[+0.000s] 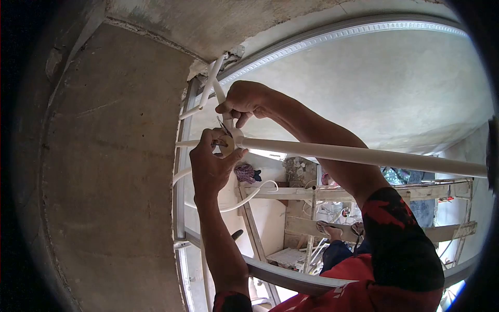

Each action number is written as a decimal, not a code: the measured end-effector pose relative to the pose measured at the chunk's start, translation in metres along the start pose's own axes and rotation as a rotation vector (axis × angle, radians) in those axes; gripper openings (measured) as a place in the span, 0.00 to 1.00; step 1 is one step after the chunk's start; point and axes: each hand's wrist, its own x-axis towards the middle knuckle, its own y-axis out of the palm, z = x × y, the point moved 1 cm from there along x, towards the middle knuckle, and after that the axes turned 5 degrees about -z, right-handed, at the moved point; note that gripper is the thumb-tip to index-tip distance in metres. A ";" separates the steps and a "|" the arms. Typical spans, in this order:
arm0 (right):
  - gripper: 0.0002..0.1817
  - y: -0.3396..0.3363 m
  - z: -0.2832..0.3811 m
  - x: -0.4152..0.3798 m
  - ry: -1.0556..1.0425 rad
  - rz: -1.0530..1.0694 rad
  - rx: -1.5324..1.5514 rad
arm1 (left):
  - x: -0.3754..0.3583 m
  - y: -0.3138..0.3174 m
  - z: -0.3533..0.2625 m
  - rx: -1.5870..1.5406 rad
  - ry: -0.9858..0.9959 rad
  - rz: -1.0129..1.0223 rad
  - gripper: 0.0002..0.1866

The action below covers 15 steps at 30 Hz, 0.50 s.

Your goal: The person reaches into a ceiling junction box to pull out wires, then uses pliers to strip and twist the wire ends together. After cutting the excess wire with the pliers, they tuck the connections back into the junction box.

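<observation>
A long white conduit pipe (364, 155) runs in from the right to a round white junction fitting (237, 136), where a shorter white pipe (220, 92) leads up toward the ceiling corner. My left hand (212, 164) has its thumb and fingers closed round a cream-coloured round disc (226, 146) right beside the fitting. Just above it, my right hand (247, 101) is closed at the shorter pipe, its fingers bent down toward the fitting. A thin dark sliver (223, 125) shows between the two hands; what it belongs to I cannot tell.
Bare grey concrete (109, 156) fills the left side. A silver curved metal profile (332, 41) arcs overhead. A bent white hose (249, 200) hangs below my hands. Wooden scaffold planks (348, 192) cross underneath, with sandalled feet (332, 230) on a lower board (301, 226).
</observation>
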 end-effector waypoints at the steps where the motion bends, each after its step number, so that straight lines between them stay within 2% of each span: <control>1: 0.18 0.000 0.001 -0.001 0.004 0.013 0.003 | 0.000 0.001 0.000 -0.035 -0.008 0.000 0.27; 4: 0.17 0.002 0.000 -0.001 0.018 0.028 0.028 | 0.000 -0.001 -0.012 -0.018 -0.125 -0.002 0.25; 7: 0.17 0.003 -0.004 0.000 0.037 0.033 0.060 | 0.000 0.001 -0.001 -0.025 -0.048 -0.005 0.26; 11: 0.17 0.002 -0.014 0.002 0.035 0.037 0.024 | -0.001 0.002 -0.002 -0.058 -0.135 0.005 0.25; 13: 0.18 0.000 -0.017 -0.002 0.023 0.051 -0.008 | 0.002 0.002 0.005 -0.057 -0.016 -0.028 0.26; 15: 0.18 -0.003 -0.019 -0.007 0.019 0.064 -0.042 | 0.002 0.005 0.010 -0.058 -0.005 -0.028 0.26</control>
